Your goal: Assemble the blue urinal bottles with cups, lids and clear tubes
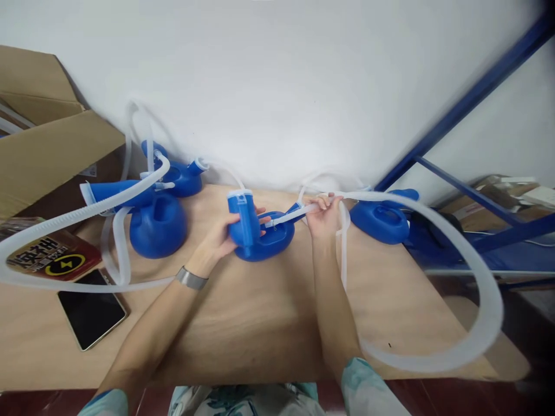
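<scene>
My left hand (pixel 225 237) grips a blue plastic vessel (pixel 260 234) with an upright neck, resting on the wooden table (pixel 243 329). My right hand (pixel 324 215) is closed on the end of a white corrugated hose (pixel 485 289) close to the vessel's side port. The hose loops out to the right, over the table's edge, and back toward me. A silver band sits on my left wrist.
Two more blue vessels (pixel 158 222) with white hoses stand at the left, another blue vessel (pixel 384 219) at the right. A black phone (pixel 92 315) and a red packet (pixel 54 257) lie at the left. Cardboard boxes (pixel 47 150) stand far left; a blue metal frame (pixel 468 104) stands right.
</scene>
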Action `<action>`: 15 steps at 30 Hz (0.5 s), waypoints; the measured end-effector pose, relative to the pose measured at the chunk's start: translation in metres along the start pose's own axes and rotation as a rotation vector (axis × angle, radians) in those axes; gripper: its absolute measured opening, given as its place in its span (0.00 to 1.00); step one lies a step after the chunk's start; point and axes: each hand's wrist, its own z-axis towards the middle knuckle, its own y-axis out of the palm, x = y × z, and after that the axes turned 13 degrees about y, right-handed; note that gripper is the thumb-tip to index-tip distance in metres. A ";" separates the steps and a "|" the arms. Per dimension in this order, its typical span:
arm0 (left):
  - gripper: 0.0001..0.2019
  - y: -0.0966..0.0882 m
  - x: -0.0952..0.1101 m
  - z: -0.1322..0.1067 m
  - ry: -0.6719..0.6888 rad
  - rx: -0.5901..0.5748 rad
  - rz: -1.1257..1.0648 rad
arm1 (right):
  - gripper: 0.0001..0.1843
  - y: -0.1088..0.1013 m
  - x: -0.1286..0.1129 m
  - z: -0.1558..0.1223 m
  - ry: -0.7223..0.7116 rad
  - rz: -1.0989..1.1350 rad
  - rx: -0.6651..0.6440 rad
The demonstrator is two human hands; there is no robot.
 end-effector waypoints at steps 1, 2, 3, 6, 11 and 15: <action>0.30 0.001 -0.002 -0.001 -0.003 0.000 0.011 | 0.20 -0.002 0.000 0.001 -0.007 0.071 0.014; 0.32 0.003 -0.004 -0.001 0.008 0.006 0.025 | 0.18 -0.003 -0.001 0.002 -0.007 0.142 0.026; 0.33 0.006 -0.006 -0.001 0.027 0.012 0.032 | 0.17 -0.004 -0.002 0.003 0.000 0.210 0.031; 0.31 0.018 -0.009 0.003 0.071 -0.015 -0.015 | 0.15 -0.005 -0.007 0.003 0.035 0.368 0.009; 0.25 0.046 -0.015 0.023 0.145 0.038 -0.031 | 0.11 0.011 -0.014 -0.015 -0.020 0.288 -0.060; 0.24 0.064 -0.027 0.033 0.215 0.093 -0.010 | 0.16 0.039 -0.001 -0.041 0.027 -0.058 -0.146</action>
